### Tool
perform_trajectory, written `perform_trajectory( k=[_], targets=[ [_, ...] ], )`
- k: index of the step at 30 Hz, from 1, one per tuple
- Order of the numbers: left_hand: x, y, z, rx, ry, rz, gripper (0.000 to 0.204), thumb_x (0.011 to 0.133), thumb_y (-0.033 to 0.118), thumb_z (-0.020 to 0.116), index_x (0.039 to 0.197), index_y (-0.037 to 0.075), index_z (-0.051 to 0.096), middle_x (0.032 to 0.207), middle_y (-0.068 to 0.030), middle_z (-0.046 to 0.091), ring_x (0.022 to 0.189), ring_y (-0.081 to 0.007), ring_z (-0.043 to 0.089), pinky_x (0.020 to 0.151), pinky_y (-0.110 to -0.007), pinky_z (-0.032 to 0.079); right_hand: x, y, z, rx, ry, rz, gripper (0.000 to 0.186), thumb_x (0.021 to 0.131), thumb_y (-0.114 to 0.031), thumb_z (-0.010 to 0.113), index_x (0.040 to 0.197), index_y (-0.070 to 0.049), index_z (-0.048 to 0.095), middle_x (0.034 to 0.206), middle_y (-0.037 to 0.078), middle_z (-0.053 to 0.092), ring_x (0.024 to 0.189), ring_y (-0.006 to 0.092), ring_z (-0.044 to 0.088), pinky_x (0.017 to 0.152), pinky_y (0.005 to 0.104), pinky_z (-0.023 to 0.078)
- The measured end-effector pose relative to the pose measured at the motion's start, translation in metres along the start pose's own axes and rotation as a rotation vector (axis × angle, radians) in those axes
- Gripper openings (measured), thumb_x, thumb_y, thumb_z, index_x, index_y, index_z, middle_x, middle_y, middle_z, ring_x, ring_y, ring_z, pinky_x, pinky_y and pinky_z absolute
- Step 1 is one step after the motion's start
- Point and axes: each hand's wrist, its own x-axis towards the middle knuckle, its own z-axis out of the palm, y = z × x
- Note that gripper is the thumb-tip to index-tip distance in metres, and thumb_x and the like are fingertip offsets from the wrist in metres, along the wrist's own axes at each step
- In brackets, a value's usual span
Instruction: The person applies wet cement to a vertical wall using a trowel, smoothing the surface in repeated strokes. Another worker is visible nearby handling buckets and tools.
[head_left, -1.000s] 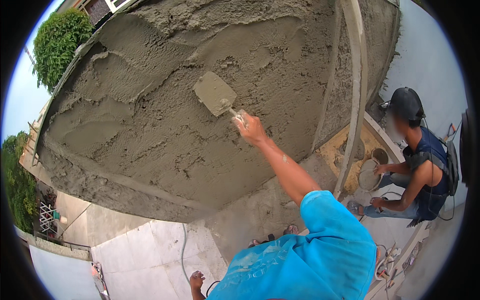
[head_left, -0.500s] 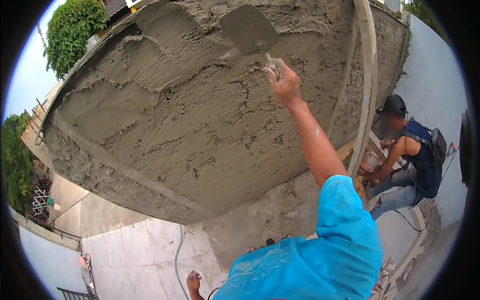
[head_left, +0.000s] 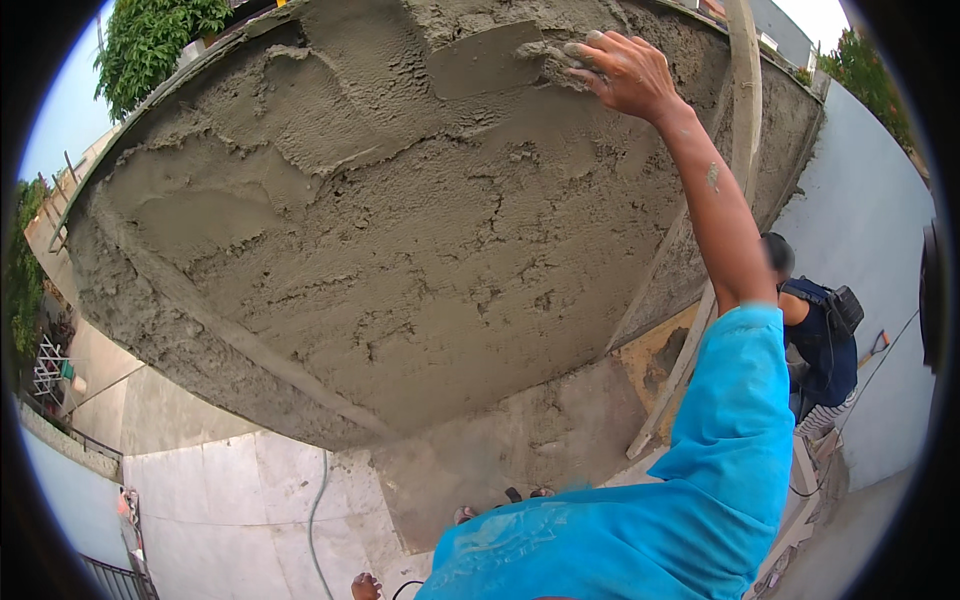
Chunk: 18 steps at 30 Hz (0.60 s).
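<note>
My right hand is closed on a trowel, whose grey, mortar-coated blade lies against the upper part of a wall of rough, wet grey plaster. Mortar covers the handle and my fingertips, and a patch of it is on my forearm. Around the blade the plaster has smeared patches and torn ridges. My left hand hangs low at the bottom edge beside my blue shirt, fingers loosely bent and apart, with nothing visible in them.
A co-worker in dark clothing crouches at the right, partly behind my arm, near a pale side wall. A long timber batten crosses the plaster's right part. A hose runs over the paving. A tree stands upper left.
My right hand has moved up and right with the trowel, the blade turning flatter sideways. The co-worker has bent forward and is now more hidden behind my arm. The view has shifted.
</note>
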Motion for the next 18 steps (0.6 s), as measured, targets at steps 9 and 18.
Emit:
perform_trajectory(
  k=[9,18],
  targets=[
    [-0.015,0.034,0.054,0.074,0.101,0.164,0.034,0.095,0.013,0.056,0.117,-0.013,0.055,0.086,-0.0172,0.066,0.067,-0.0222,0.066,0.053,-0.032,0.057,0.069,0.031,-0.049,0.022,-0.004,-0.018,0.027,0.084,-0.039,0.067,0.105,-0.02,0.067,0.089,0.005,0.062,0.082,0.0269,0.066,0.067,0.0407,0.053],
    [-0.022,0.045,0.077,0.116,0.065,0.152,0.033,0.096,0.017,0.053,0.11,-0.011,0.059,0.082,-0.0158,0.066,0.062,-0.0223,0.065,0.051,-0.031,0.055,0.115,0.075,-0.062,0.007,-0.103,-0.129,0.025,0.087,-0.03,0.063,0.103,-0.011,0.066,0.088,0.012,0.062,0.088,0.0323,0.064,0.074,0.0431,0.051]
  ],
)
